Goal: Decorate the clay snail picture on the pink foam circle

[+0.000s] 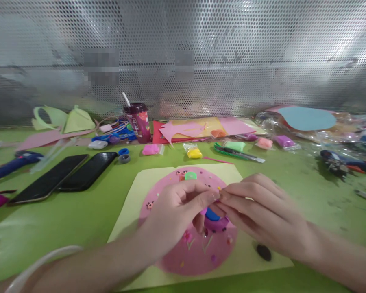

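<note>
My left hand (pixel 178 209) and my right hand (pixel 265 215) meet fingertip to fingertip over a pink paper disc (pixel 183 262). Both are pinched closed; whatever is between the fingertips is too small or hidden to name. The disc rests on a pale yellow sheet (pixel 129 248) and bears small clay-like flowers, dots and faces. Partly behind my fingers are a blue piece (pixel 212 215) and a purple piece (pixel 222 225). A round green piece (pixel 190 175) shows near the disc's top. Close to my right wrist, a dark oval (pixel 264 252) lies on the sheet.
Two black phones (pixel 88 173) lie left, near a blue glue gun (pixel 15 162). Behind the sheet are a lidded drink cup (pixel 138 124), bagged yellow clay (pixel 194 153), a green utility knife (pixel 236 152) and coloured paper (pixel 198 128). A perforated metal panel (pixel 219 49) closes off the back.
</note>
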Tool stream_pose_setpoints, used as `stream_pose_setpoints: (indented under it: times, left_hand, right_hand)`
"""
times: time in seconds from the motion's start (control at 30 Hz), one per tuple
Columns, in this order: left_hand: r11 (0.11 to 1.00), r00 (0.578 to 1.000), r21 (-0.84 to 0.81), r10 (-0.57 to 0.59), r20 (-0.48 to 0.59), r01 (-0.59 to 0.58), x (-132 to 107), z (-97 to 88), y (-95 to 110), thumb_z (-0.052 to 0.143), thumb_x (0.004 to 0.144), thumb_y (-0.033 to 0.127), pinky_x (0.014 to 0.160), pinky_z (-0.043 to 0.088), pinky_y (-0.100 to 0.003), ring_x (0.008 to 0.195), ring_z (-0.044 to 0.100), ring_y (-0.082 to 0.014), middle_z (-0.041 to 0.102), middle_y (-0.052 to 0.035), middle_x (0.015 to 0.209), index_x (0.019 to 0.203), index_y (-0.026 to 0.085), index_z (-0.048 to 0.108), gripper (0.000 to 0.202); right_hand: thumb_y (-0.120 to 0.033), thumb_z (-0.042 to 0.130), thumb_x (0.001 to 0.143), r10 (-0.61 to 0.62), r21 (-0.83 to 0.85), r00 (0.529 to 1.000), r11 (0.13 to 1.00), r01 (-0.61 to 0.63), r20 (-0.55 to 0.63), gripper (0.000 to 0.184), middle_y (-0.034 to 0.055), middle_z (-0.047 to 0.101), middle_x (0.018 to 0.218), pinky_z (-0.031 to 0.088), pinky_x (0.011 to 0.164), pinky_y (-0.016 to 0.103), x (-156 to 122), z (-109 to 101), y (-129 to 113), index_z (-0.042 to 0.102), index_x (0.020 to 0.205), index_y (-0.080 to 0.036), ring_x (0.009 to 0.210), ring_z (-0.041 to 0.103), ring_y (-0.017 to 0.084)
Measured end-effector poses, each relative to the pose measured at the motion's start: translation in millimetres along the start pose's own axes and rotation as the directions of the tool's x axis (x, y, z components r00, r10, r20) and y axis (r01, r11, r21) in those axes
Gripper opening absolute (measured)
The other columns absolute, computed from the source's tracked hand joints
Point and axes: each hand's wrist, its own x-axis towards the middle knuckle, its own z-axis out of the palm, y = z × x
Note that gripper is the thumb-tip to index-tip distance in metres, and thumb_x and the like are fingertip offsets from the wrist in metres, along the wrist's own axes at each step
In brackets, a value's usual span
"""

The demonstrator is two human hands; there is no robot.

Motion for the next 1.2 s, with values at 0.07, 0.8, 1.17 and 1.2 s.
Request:
stream_pose_setpoints:
  times: [0.07,0.8,1.17,1.2]
  left_hand:
    - [1.0,1.0,-0.027,0.016,0.024,-0.016,-1.0,0.8,-0.3,0.06,0.086,0.031,0.041,0.039,-0.009,0.039,0.048,-0.0017,0.054,0.0082,0.05,0.079,0.02,0.067,0.014]
    - [0.996,0.995,-0.05,0.077,0.067,-0.074,-1.9,1.7,-4.9,0.06,0.087,0.022,0.057,0.044,-0.009,0.061,0.054,-0.0019,0.063,0.0061,0.076,0.086,0.022,0.064,0.004]
    - [0.994,0.992,-0.043,0.099,0.076,-0.095,-1.4,0.6,-2.4,0.057,0.088,0.02,0.052,0.044,-0.009,0.054,0.052,-0.0015,0.065,0.0062,0.072,0.084,0.021,0.062,0.007]
    - [0.995,0.992,-0.033,0.099,0.072,-0.097,-1.6,0.3,-2.1,0.057,0.088,0.021,0.051,0.044,-0.009,0.053,0.053,-0.0017,0.065,0.006,0.072,0.084,0.02,0.062,0.007]
  right_hand:
    - [-0.008,0.06,0.083,-0.008,0.002,1.0,1.0,0.008,-0.006,0.013,0.0039,0.066,0.085,0.046,0.06,0.029,-0.1,0.3,1.3,0.057,0.093,-0.016,0.069,0.055,0.014]
    - [-0.01,0.061,0.083,0.001,0.064,1.0,0.998,0.0,-0.008,0.017,0.0049,0.065,0.084,0.048,0.061,0.028,-3.3,3.4,7.5,0.055,0.097,-0.018,0.07,0.057,0.014]
    - [-0.005,0.059,0.081,0.048,0.154,0.999,0.987,-0.047,0.0,0.019,0.0063,0.065,0.086,0.052,0.065,0.03,0.0,2.3,7.6,0.058,0.096,-0.017,0.074,0.059,0.015]
    - [-0.004,0.058,0.081,0.054,0.163,0.999,0.985,-0.054,0.002,0.019,0.0064,0.065,0.086,0.052,0.066,0.03,0.2,1.8,7.7,0.058,0.095,-0.017,0.075,0.06,0.015]
